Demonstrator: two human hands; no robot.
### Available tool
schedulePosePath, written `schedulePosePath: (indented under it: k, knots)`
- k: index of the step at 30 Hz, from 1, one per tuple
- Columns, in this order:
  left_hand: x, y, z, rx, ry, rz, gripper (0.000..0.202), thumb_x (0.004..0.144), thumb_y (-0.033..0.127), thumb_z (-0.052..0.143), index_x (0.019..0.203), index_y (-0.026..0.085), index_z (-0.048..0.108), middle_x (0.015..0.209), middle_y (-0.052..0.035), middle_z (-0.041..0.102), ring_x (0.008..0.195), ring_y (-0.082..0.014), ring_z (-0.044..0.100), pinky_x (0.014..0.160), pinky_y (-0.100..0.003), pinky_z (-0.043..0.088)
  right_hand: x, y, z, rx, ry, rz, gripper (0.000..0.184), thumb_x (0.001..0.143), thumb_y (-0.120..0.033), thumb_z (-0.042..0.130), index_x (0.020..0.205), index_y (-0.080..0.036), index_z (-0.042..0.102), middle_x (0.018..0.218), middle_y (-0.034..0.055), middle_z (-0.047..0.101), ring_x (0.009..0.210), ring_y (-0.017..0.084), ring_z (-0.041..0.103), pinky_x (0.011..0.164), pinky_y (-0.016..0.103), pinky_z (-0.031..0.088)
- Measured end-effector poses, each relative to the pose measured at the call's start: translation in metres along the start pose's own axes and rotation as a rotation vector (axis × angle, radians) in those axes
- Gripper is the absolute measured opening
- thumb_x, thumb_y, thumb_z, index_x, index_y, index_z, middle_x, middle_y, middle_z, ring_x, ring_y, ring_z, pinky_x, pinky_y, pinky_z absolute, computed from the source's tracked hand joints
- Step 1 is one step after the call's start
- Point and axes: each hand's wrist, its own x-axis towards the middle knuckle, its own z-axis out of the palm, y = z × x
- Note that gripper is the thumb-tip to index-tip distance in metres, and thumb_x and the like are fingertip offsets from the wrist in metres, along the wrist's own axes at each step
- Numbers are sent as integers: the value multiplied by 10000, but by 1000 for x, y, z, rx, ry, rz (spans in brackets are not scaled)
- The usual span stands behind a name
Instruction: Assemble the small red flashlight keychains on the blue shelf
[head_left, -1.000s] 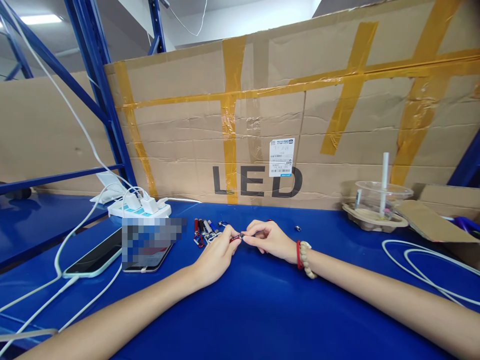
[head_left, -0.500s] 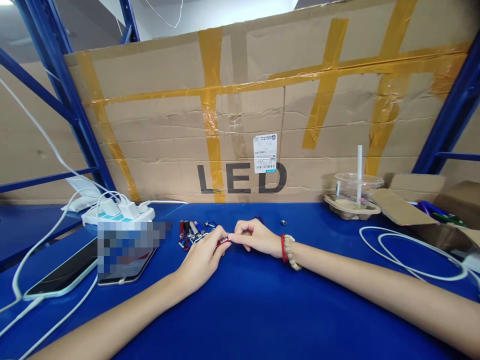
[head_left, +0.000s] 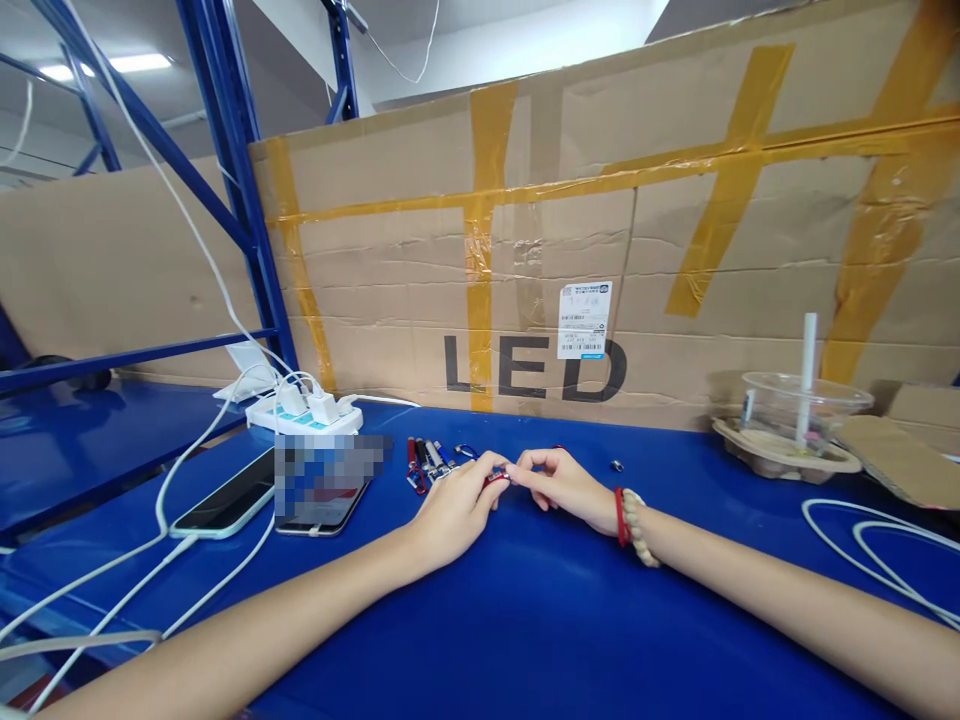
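My left hand (head_left: pixel 457 505) is closed around a small red metal tube (head_left: pixel 495 479) that looks like a keychain flashlight; its silver end points right. At that end, the thumb and forefinger of my right hand (head_left: pixel 566 485) are pinched together, touching it. My fingers cover most of the tube. Beyond my left hand lie several similar keychain flashlights (head_left: pixel 429 457) in red, black, silver and blue, some with clips. A blue clip (head_left: pixel 466 452) lies near them. Part of a red thing (head_left: pixel 557 447) shows behind my right hand. A tiny silver piece (head_left: pixel 616 466) lies farther right.
On the left are two phones (head_left: pixel 225 500) (head_left: pixel 319 522) with white cables and a white power strip (head_left: pixel 304 415). At right stand a clear cup with a straw (head_left: pixel 808 390) in a pulp tray (head_left: pixel 780 460), a cardboard flap (head_left: pixel 896 465) and a looped white cable (head_left: pixel 862 535). A taped cardboard sheet (head_left: pixel 375 290) backs the blue table (head_left: pixel 480 640).
The camera view has turned left, so everything sits farther right in the picture. Both hands keep nearly the same pose at the red tube.
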Motion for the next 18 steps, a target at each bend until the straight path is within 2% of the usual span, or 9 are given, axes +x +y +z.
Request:
schedulePosePath:
  k: [3, 7, 9, 11, 16, 18]
  knots:
    - [0, -1, 1, -37, 13, -18, 169, 881, 288, 315, 945, 223, 458, 680, 45, 521, 650, -111, 508, 611, -214, 350, 0, -2, 0, 32, 20, -7, 370, 684, -507, 599, 676, -149, 504, 456, -62, 447, 374, 36, 357, 384, 172, 227]
    - [2, -5, 3, -109, 1, -45, 186, 883, 287, 301, 959, 212, 454, 651, 53, 529, 607, -100, 502, 616, -211, 357, 1, -4, 0, 90, 41, -23, 411, 668, -480, 629, 912, -157, 560, 723, -13, 557, 379, 15, 378, 352, 174, 245]
    - [4, -7, 4, -141, 0, -55, 195, 883, 285, 296, 963, 206, 455, 642, 51, 533, 601, -101, 500, 618, -212, 359, 1, -4, -1, 92, 34, -21, 430, 676, -457, 634, 969, -147, 582, 707, -8, 554, 374, 11, 366, 354, 179, 246]
    - [4, -8, 5, -168, 9, -64, 195, 883, 289, 293, 941, 200, 458, 637, 48, 532, 602, -101, 498, 616, -212, 357, 0, -2, -2, 97, 32, -34, 416, 679, -436, 640, 966, -137, 611, 687, -5, 549, 379, 10, 362, 364, 185, 251]
    - [3, -5, 5, -193, 9, -56, 256, 896, 335, 245, 867, 193, 455, 613, 45, 511, 605, -103, 489, 638, -219, 355, 2, 4, -2, 158, 43, -119, 320, 629, -402, 688, 822, -149, 650, 887, 26, 557, 404, 1, 387, 379, 200, 268]
    - [2, -4, 4, -185, 4, -47, 277, 897, 354, 230, 863, 193, 453, 601, 47, 483, 589, -101, 475, 626, -219, 351, 3, 5, -2, 164, 52, -114, 311, 617, -398, 698, 779, -140, 642, 817, 18, 569, 399, 7, 385, 381, 200, 261]
